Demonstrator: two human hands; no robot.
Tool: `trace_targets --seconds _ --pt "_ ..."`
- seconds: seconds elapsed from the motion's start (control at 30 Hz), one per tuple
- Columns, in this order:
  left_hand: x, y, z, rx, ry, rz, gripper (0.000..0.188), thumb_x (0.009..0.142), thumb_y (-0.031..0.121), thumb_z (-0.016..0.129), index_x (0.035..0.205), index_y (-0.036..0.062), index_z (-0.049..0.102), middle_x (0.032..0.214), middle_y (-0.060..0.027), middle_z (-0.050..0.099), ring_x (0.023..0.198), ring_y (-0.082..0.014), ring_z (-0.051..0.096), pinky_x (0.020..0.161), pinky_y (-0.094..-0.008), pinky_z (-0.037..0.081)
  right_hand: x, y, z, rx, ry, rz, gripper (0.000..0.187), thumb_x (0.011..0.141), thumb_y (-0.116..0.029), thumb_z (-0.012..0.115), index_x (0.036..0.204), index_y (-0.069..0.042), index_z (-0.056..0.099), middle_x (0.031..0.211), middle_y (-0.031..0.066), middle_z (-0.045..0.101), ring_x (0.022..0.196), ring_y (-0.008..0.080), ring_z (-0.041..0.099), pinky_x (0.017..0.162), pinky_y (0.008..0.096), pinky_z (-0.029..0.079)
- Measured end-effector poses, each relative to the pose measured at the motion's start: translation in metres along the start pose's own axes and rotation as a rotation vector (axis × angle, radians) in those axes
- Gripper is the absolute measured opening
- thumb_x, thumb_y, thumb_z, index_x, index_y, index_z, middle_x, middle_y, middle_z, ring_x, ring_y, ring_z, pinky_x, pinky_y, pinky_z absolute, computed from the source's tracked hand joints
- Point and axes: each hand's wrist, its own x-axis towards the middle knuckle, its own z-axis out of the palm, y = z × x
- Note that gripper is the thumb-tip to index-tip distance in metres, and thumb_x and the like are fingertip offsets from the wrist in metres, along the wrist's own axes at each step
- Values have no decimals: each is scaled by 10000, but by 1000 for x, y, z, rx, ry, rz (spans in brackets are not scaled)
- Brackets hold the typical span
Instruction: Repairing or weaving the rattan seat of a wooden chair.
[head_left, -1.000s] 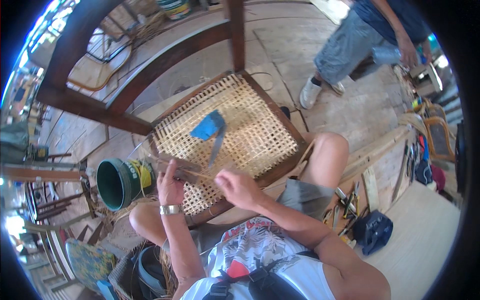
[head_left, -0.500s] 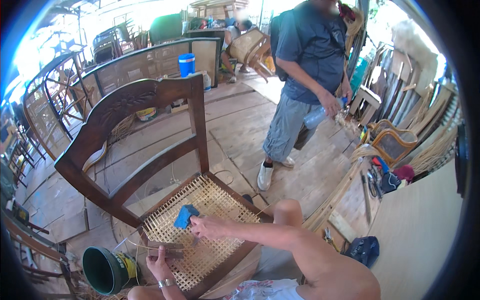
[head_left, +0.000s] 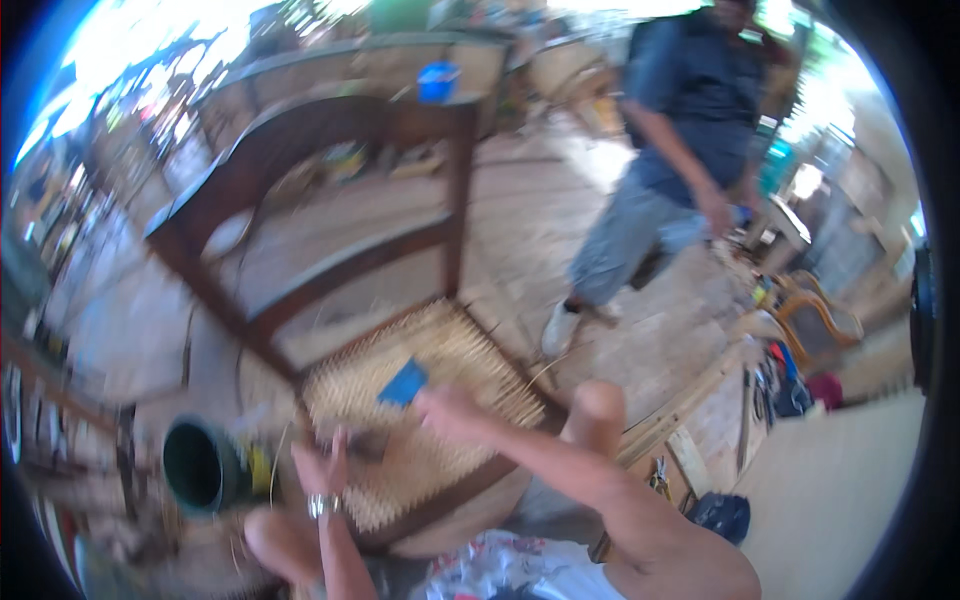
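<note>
pale woven-cane seat spans its frame on the dark brown wooden chair; blur hides any unfinished weave. right hand meets a flat blue piece over the seat, left hand nears its left edge; i cannot tell whether fingers grip.

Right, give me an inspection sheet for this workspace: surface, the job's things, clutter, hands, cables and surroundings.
Surface: woven seat in a dark wooden frame; weave blurred.
Job's things: wooden chair; blue piece on the seat, too blurred to identify.
Clutter: green bucket to the left; tools and a dark blue bundle to the right.
Hands: left hand at the seat's near left; right hand over the seat, beside the blue piece; grips unclear.
Cables: nothing seen.
Surroundings: plank floor; another person beyond the chair, to the right.
</note>
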Motion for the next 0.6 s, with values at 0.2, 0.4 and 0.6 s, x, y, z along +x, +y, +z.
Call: trace_targets --seconds 0.2,0.4,0.6 --pt "-80 96 -75 -828 -328 -172 456 961 325 625 1275 10 525 1150 -112 585 1012 -185 588 878 -324 485 -56 -66 -51 916 31 270 143 921 -98 674 915 -49 539 811 28 613 767 118 580 698 258 478" --pt "-109 101 -51 -1186 -435 -315 311 1067 219 436 1241 -3 568 1302 -146 616 1171 -171 580 933 -317 510 -82 -135 11 1270 -229 273 224 920 -13 660 1130 -8 582 1032 34 624 929 99 603 839 246 505" --pt "-45 29 -61 -636 -436 -665 455 1053 418 421 1012 6 612 794 -123 663 824 -170 654 720 -325 504 -56 -99 -5 467 47 17 236 927 -139 671 1094 4 586 978 110 624 876 202 623 806 337 505"
